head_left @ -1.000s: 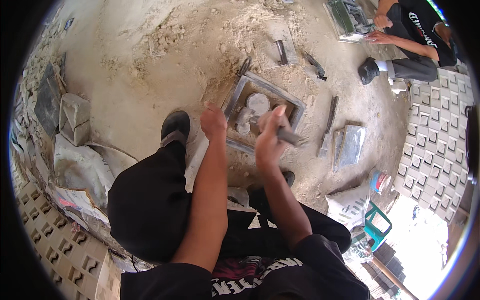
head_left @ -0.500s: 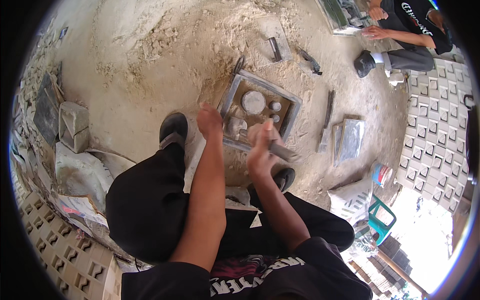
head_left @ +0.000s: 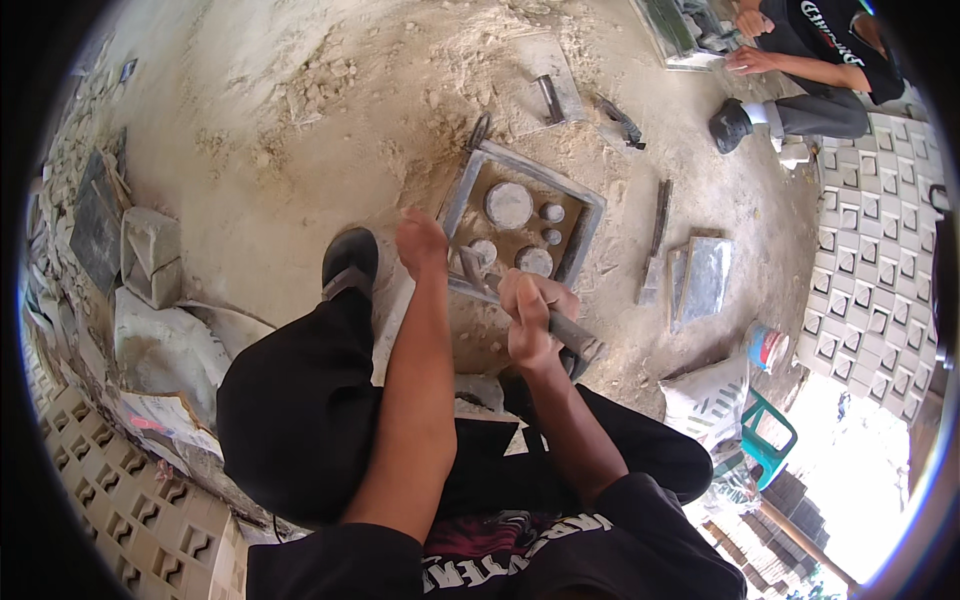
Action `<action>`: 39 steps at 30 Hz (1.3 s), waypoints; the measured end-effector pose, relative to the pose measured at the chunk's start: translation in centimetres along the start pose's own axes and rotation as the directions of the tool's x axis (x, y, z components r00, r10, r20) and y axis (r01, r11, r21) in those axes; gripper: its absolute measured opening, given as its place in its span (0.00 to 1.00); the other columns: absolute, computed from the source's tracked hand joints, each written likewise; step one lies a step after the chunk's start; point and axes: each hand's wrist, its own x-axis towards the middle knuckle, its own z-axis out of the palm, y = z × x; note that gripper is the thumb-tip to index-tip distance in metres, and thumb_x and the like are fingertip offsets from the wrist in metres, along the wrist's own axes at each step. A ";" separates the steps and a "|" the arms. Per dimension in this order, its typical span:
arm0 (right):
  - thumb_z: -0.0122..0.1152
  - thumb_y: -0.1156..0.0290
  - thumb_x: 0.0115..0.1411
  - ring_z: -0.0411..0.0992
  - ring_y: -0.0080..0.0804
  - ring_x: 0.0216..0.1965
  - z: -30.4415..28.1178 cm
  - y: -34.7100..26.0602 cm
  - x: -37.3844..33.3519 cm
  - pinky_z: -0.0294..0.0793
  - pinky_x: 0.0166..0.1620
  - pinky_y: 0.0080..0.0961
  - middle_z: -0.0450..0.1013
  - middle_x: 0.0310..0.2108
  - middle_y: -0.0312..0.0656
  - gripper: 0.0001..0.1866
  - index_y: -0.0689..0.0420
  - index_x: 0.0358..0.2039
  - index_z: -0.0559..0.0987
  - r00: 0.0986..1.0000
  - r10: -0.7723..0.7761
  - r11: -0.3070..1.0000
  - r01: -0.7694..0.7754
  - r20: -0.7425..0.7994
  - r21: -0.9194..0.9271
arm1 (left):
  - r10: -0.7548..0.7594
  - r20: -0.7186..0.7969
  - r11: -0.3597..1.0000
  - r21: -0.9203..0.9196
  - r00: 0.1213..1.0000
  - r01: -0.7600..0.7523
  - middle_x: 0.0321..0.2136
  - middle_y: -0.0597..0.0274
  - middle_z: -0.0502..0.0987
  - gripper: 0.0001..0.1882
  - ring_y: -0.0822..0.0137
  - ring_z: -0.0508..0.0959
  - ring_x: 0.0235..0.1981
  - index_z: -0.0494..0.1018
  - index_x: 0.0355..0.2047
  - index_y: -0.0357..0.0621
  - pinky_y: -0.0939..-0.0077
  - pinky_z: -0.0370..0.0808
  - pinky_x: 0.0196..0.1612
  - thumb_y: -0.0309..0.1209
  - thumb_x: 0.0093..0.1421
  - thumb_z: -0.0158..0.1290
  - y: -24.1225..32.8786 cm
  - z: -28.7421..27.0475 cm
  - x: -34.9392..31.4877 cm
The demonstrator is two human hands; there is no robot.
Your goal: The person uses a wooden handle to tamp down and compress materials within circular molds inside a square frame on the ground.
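Observation:
A rectangular grey frame mould (head_left: pixel 545 175) lies on the ground before me. Inside it, a large round disc (head_left: pixel 509 205) and several smaller round pieces sit on a brown, sandy surface. My right hand (head_left: pixel 535 305) is wrapped around a hand tool (head_left: pixel 578 338) with a thick, worn handle. The tool's narrow metal end reaches over the mould's near side, close to a small pale disc (head_left: pixel 483 252); its full shape is hard to make out. My left hand (head_left: pixel 421 243) is closed beside the mould's left edge, and its fingers hide whatever they grip.
A short dark bar (head_left: pixel 549 99) rests on a flat plate beyond the mould. Flat slabs (head_left: pixel 703 280), a white sack (head_left: pixel 705 402) and a bucket (head_left: pixel 766 346) stand to the right. At far right, a co-worker's hands (head_left: pixel 752 60) are over another mould. A block (head_left: pixel 150 257) stands left.
My right hand and the tool have moved back toward me and slightly right, uncovering round pieces on the mould's near side. My left hand stays by the frame.

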 end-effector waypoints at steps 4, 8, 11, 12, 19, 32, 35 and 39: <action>0.54 0.73 0.54 0.52 0.28 0.14 -0.4 0.4 0.7 0.50 0.20 0.28 0.55 0.12 0.37 0.18 0.60 0.13 0.59 0.979 -0.068 0.996 0.055 0.192 0.072 | -0.018 0.005 1.000 -0.010 1.000 0.018 0.38 0.35 0.76 0.35 0.35 0.74 0.43 0.76 0.38 0.30 0.47 0.69 0.49 0.49 0.66 0.26 -0.4 -0.2 -0.1; 0.56 0.72 0.53 0.52 0.31 0.13 -1.3 1.0 0.7 0.48 0.19 0.29 0.55 0.11 0.38 0.19 0.60 0.12 0.59 0.937 -0.186 0.979 0.150 0.295 0.141 | -0.003 -0.002 0.999 0.042 1.000 0.003 0.38 0.34 0.76 0.35 0.36 0.75 0.43 0.76 0.37 0.28 0.48 0.69 0.49 0.48 0.67 0.26 0.2 -0.2 -0.3; 0.52 0.67 0.56 0.51 0.29 0.14 0.2 1.4 0.7 0.47 0.20 0.29 0.53 0.11 0.36 0.21 0.60 0.12 0.58 0.936 -0.103 0.989 0.131 0.336 -0.062 | -0.021 -0.022 0.999 0.034 1.000 0.021 0.38 0.33 0.76 0.35 0.36 0.75 0.43 0.75 0.37 0.28 0.49 0.70 0.49 0.48 0.67 0.26 0.6 -0.3 -0.6; 0.53 0.69 0.55 0.51 0.30 0.14 0.4 0.9 0.6 0.47 0.20 0.29 0.53 0.12 0.37 0.20 0.60 0.12 0.59 0.936 -0.101 0.992 0.121 0.338 -0.038 | -0.024 -0.020 1.000 0.019 1.000 0.024 0.38 0.33 0.76 0.35 0.36 0.75 0.43 0.75 0.37 0.28 0.49 0.70 0.49 0.48 0.67 0.26 0.6 -0.4 -0.9; 0.53 0.77 0.49 0.52 0.34 0.15 1.0 1.5 0.5 0.50 0.21 0.31 0.54 0.12 0.39 0.13 0.61 0.13 0.61 0.917 -0.081 0.988 0.125 0.391 -0.089 | -0.038 -0.018 0.999 0.011 0.999 0.038 0.37 0.34 0.76 0.35 0.37 0.75 0.42 0.76 0.35 0.28 0.49 0.70 0.49 0.49 0.66 0.28 0.3 -0.6 -0.6; 0.52 0.79 0.49 0.53 0.29 0.15 -1.0 -0.1 -0.2 0.54 0.21 0.29 0.55 0.12 0.36 0.13 0.62 0.13 0.61 0.966 0.047 0.996 -0.025 0.253 -0.088 | -0.043 0.044 0.998 0.051 0.998 0.040 0.39 0.34 0.76 0.34 0.36 0.75 0.44 0.76 0.37 0.28 0.48 0.70 0.50 0.47 0.66 0.26 0.2 -0.5 -0.6; 0.52 0.78 0.50 0.52 0.28 0.16 -0.3 0.8 0.2 0.53 0.21 0.28 0.53 0.12 0.37 0.13 0.62 0.13 0.60 0.972 0.021 0.999 -0.009 0.236 -0.051 | -0.045 0.039 0.999 -0.003 0.998 0.045 0.39 0.34 0.76 0.34 0.36 0.75 0.44 0.76 0.37 0.28 0.48 0.70 0.50 0.47 0.66 0.27 0.4 -0.7 -0.4; 0.52 0.78 0.51 0.53 0.28 0.16 0.3 0.6 0.8 0.53 0.22 0.27 0.54 0.12 0.38 0.14 0.62 0.13 0.60 0.971 -0.045 0.993 0.069 0.234 -0.096 | -0.044 0.007 0.998 -0.043 0.999 0.045 0.39 0.34 0.76 0.34 0.36 0.74 0.45 0.76 0.37 0.29 0.48 0.69 0.50 0.47 0.66 0.27 0.5 -0.5 -0.4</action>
